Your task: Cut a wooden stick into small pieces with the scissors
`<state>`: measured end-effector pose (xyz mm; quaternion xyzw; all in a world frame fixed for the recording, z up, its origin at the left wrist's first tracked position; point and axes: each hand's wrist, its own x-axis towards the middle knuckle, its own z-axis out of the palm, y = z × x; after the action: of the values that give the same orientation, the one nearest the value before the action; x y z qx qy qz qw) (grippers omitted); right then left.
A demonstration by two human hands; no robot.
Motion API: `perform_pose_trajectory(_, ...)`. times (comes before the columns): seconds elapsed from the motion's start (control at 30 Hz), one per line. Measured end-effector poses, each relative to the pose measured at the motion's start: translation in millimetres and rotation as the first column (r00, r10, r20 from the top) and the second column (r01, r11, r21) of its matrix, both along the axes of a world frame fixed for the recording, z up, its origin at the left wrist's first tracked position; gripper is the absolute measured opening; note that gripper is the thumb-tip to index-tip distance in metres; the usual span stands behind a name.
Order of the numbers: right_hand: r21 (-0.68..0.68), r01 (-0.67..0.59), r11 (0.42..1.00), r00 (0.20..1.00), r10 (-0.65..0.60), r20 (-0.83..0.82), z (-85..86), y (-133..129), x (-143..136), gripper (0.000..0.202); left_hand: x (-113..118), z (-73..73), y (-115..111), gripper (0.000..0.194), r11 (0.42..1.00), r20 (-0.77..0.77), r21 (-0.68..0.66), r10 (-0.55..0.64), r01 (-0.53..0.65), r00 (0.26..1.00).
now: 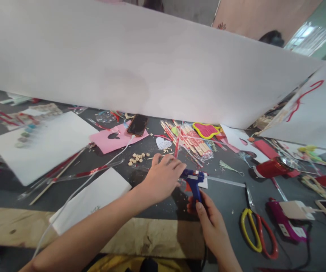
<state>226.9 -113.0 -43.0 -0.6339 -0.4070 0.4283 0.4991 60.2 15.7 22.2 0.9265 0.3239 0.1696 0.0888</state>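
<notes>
Overhead, a large white sheet spans the upper frame, its lower edge hanging just above the cluttered table; the only open patch of tabletop lies at lower centre-right, between the hands and the scissors. A wooden edge runs along the bottom. The blue glue gun sits at frame centre, barrel lying left-right with the nozzle toward the left, handle pointing down toward the viewer. The right hand has its fingers wrapped around the handle from below. The left hand covers the nozzle end, fingers curled close together over it.
</notes>
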Motion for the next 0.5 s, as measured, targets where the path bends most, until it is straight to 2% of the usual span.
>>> perform_pose_trajectory(0.23, -0.052, 0.070, 0.996, 0.996, -0.072, -0.049, -6.7, -6, 15, 0.044, -14, -10.4, 7, 0.033, 0.990, 0.059, -0.070, 0.128, -0.124, 0.990)
perform_pose_trajectory(0.37, -0.087, 0.040, 0.995, 0.999, -0.038, 0.022, 0.3, -8, 6, 0.049, -12, -11.0, 19, 0.037, 0.953, 0.094, -0.285, 0.136, -0.104, 0.986)
perform_pose_trajectory(0.5, -0.063, 0.000, 0.998, 0.999, 0.003, 0.055, 4.4, -9, -2, 0.049, -8, -10.0, 28, 0.035, 0.864, 0.262, -0.504, 0.181, -0.026, 0.948)
